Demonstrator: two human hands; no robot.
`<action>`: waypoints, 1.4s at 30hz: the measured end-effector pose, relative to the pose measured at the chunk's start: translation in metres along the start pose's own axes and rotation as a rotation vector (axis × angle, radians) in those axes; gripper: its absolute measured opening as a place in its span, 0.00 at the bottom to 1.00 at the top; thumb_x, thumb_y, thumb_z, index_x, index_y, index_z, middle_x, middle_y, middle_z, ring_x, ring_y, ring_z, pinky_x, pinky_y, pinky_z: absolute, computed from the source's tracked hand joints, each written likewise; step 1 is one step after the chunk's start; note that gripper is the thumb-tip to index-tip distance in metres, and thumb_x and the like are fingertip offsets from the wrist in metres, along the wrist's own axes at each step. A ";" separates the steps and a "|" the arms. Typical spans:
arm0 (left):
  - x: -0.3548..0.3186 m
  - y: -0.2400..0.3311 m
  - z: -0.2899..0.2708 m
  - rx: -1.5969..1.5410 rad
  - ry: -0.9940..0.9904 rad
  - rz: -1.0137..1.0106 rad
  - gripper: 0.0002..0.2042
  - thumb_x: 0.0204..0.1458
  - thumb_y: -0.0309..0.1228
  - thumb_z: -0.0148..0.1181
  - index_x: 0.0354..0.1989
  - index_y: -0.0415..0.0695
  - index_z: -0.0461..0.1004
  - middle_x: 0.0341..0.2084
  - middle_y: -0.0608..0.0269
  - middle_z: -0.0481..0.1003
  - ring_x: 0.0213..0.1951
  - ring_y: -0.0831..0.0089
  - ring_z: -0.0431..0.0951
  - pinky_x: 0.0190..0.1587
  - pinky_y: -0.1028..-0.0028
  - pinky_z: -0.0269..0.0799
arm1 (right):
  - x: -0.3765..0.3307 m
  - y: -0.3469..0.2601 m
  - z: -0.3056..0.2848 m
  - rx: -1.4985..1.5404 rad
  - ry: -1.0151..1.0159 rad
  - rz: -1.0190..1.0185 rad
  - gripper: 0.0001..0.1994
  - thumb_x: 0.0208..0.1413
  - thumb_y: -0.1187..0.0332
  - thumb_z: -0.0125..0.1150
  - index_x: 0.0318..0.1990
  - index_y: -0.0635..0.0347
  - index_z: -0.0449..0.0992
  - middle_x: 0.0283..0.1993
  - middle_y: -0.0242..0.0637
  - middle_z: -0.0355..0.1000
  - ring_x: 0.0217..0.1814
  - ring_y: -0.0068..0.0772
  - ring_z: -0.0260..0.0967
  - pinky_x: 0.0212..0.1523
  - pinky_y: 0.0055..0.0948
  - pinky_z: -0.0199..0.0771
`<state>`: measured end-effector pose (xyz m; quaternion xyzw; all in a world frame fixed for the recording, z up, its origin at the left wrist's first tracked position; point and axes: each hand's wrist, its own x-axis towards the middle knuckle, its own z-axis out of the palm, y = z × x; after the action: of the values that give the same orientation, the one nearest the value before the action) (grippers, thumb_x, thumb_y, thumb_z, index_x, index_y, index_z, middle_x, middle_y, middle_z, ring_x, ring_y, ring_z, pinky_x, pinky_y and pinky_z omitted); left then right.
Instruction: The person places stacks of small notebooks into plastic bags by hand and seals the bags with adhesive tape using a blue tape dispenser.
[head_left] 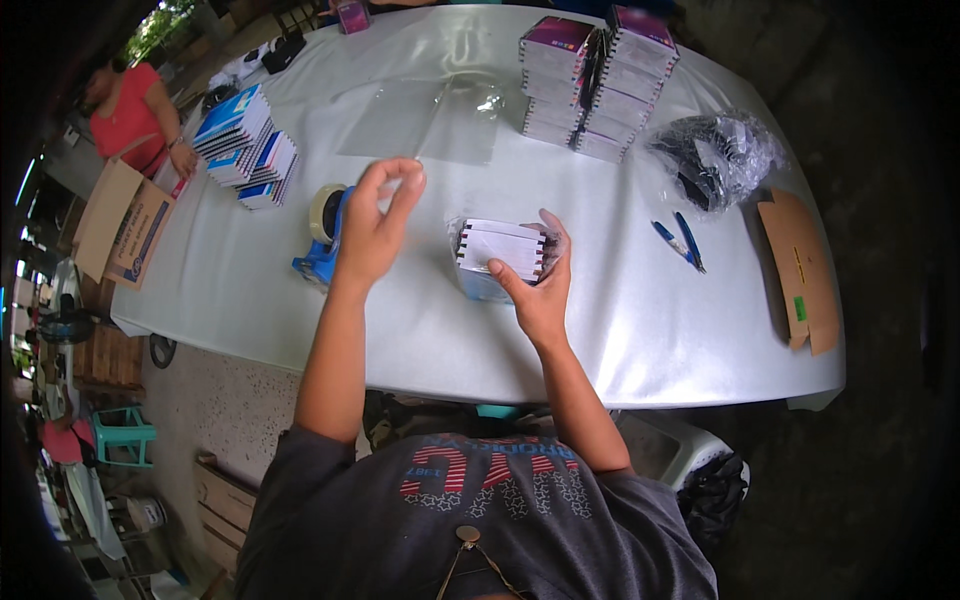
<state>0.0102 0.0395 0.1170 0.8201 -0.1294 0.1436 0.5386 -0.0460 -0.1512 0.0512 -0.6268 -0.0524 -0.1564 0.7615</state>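
My right hand (545, 285) grips a small bundle of spiral notebooks (495, 247) in clear plastic wrap, its thumb pressed on the near face and its fingers round the right side. The bundle rests on the table in front of me. My left hand (380, 220) is raised to the left of the bundle, thumb and fingers curled together in a pinch. Whatever it pinches, if anything, is too small to make out. Just beside that hand stands a blue tape dispenser (318, 264) with a roll of tape (325, 212), partly hidden by my wrist.
Clear plastic sheets (420, 120) lie beyond my hands on the silver-covered table (690, 340). Notebook stacks stand at far left (245, 145) and far right (600, 85). Crumpled plastic (720, 155), pens (680, 243) and folded cardboard (800, 270) lie right. A person (130, 120) stands by a carton (125, 225).
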 end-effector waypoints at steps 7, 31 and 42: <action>-0.077 -0.037 0.059 -0.271 -0.137 -0.051 0.39 0.54 0.41 0.57 0.67 0.35 0.43 0.64 0.48 0.52 0.66 0.64 0.49 0.66 0.67 0.42 | 0.004 0.009 0.013 -0.234 0.097 -0.010 0.23 0.47 0.70 0.63 0.52 0.64 0.68 0.46 0.42 0.67 0.47 0.31 0.66 0.49 0.28 0.67; -0.096 -0.013 0.084 0.304 0.462 0.300 0.15 0.46 0.31 0.64 0.44 0.51 0.77 0.48 0.62 0.69 0.50 0.61 0.68 0.51 0.64 0.62 | 0.013 0.010 0.012 -0.207 0.162 -0.087 0.14 0.56 0.70 0.54 0.45 0.72 0.72 0.37 0.39 0.73 0.36 0.24 0.69 0.39 0.23 0.71; -0.068 -0.005 0.072 0.232 0.361 0.149 0.14 0.52 0.32 0.59 0.47 0.44 0.74 0.49 0.59 0.69 0.52 0.57 0.66 0.53 0.63 0.61 | 0.019 0.015 0.002 -0.155 0.047 -0.103 0.12 0.57 0.68 0.55 0.42 0.70 0.74 0.35 0.34 0.72 0.34 0.21 0.66 0.35 0.20 0.67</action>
<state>-0.0436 -0.0211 0.0598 0.8258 -0.0739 0.3413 0.4429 -0.0229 -0.1503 0.0426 -0.6763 -0.0544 -0.2135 0.7029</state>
